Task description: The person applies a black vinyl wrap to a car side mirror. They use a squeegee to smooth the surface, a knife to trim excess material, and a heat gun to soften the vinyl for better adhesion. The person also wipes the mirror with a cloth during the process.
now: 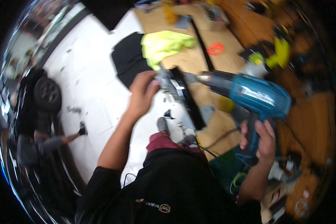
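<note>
My right hand (pixel 263 140) is wrapped round the handle of a teal heat gun (pixel 259 93) with a dark barrel and bare metal nozzle. That nozzle points left, a short way from a glossy black strip (pixel 190 100) that hangs at a slant in front of me. On the strip's left side, blurred, is a shiny grey film-like piece (pixel 167 83). My left hand (pixel 143 91) has its fingers closed at the edge of this piece. Motion blur hides exactly how the piece joins the strip.
Ahead are a yellow-green cloth (pixel 164 45), a black cloth (pixel 127 58), another black strip (pixel 201 44) and an orange ring (pixel 215 48) by the wooden bench (pixel 227 35). Green-and-black power tools (pixel 276 56) lie right. A cord (pixel 222 139) trails below. Left, a person (pixel 44 145) is beside a car wheel (pixel 47 94).
</note>
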A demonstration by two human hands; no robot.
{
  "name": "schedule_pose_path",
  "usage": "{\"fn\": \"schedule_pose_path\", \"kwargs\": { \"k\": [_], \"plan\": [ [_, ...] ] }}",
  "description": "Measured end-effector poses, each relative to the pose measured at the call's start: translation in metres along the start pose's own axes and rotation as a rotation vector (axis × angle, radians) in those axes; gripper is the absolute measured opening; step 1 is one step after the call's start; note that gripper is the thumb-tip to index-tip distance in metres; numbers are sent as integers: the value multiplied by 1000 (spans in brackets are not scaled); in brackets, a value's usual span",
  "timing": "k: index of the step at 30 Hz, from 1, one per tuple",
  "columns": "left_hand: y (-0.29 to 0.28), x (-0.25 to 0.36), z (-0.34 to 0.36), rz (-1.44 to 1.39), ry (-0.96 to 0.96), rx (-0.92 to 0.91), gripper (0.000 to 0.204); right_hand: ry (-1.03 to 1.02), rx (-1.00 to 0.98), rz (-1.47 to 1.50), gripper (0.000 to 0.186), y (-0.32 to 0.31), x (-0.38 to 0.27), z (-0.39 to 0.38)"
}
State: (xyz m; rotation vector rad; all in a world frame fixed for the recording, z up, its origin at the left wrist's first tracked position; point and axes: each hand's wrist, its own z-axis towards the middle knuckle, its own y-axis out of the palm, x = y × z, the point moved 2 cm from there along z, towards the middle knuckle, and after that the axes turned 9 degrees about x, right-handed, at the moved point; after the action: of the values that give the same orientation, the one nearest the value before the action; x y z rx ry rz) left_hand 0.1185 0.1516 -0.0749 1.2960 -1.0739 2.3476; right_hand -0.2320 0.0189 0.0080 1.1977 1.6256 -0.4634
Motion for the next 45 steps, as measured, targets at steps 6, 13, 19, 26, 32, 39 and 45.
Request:
{"fn": "schedule_pose_path", "kwargs": {
  "k": [6, 13, 19, 26, 32, 39, 45],
  "plan": [
    [13, 14, -13, 102, 153, 14, 23, -9, 8, -13, 45, -43, 12, -32],
    [-32, -7, -51, 157, 78, 92, 27, -4, -114, -202, 43, -3, -24, -8],
    [-58, -38, -73, 185, -42, 142, 30, 70, -111, -271, 47, -25, -23, -18],
    [-71, -51, -135, 306, -138, -12, 31, 33, -312, -73, 58, 0, -33, -11],
    [-90, -67, -171, 310, -300, -181, 35, -5, -435, 13, 58, 9, -28, -24],
    [-115, -90, -163, 372, -166, -282, 36, 37, -573, 131, 58, 47, -5, -42],
    [-178, -147, -217, 506, -302, -368, 39, 77, -498, 62, 56, 118, 25, -41]
  ]
}}
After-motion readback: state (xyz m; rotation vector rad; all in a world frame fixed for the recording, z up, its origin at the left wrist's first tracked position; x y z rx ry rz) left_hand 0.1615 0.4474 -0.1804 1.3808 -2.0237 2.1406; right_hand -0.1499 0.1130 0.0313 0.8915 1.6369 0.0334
